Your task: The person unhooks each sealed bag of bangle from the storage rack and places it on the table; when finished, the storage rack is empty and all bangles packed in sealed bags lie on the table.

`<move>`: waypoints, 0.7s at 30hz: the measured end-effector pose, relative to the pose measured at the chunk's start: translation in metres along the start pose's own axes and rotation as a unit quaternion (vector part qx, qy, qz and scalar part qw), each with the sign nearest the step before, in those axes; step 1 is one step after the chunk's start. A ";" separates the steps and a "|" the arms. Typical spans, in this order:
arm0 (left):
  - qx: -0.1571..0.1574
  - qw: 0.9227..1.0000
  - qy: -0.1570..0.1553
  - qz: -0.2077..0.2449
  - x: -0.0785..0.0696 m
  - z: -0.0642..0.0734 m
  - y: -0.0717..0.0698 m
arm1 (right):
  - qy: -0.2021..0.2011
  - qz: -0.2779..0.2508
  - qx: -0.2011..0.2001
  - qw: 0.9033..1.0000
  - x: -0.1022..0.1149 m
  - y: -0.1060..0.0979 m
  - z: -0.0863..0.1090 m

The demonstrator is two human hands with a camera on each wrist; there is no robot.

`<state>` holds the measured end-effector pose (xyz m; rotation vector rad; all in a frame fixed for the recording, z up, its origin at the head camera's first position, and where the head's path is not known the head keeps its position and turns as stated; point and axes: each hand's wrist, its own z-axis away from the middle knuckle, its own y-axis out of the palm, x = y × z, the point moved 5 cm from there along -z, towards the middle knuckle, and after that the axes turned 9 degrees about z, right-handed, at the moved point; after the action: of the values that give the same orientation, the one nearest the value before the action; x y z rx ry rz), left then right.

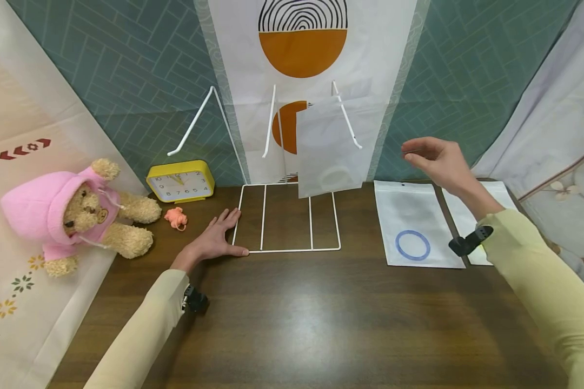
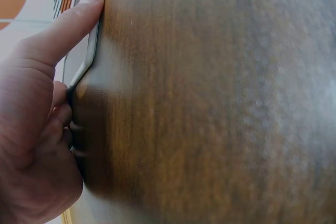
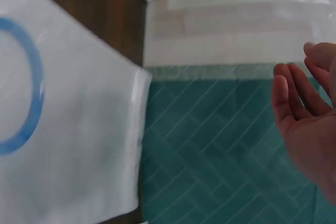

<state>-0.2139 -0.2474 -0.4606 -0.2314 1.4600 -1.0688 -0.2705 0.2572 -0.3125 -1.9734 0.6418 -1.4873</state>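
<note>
A white wire rack (image 1: pixel 302 250) with three upward prongs stands on the table. My left hand (image 1: pixel 217 236) lies at its front left corner with fingers spread, its thumb (image 2: pixel 79 22) along the front wire. A whitish pouch (image 1: pixel 323 156) hangs on the right prong (image 1: pixel 346 120). My right hand (image 1: pixel 435 159) is raised to the right of that pouch, fingers loosely bent and nothing visible between them. Below it, a white pouch (image 1: pixel 394 216) with a blue ring (image 1: pixel 412 245) lies flat on the table, and another white pouch (image 1: pixel 489 189) lies beside it, partly covered by my right forearm.
Left of the rack stand a yellow clock (image 1: pixel 184 182) and a small coral-coloured bundle (image 1: pixel 176 218). A teddy bear in a pink hoodie (image 1: pixel 85 210) sits at the far left. Patterned cloth (image 1: pixel 151 65) hangs behind the table (image 1: pixel 292 329).
</note>
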 end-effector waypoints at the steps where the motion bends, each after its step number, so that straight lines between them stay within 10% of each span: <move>1: 0.002 1.000 -0.002 0.000 0.001 0.000 0.001 | -0.003 -0.024 0.004 1.000 0.005 0.001 -0.001; 21: 0.014 1.000 -0.017 -0.002 0.001 -0.003 -0.002 | -0.022 -0.299 0.023 0.954 0.055 -0.004 -0.036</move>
<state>-0.2174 -0.2480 -0.4602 -0.2325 1.4133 -1.0833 -0.2909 0.2164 -0.2645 -2.2734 -0.0315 -1.7626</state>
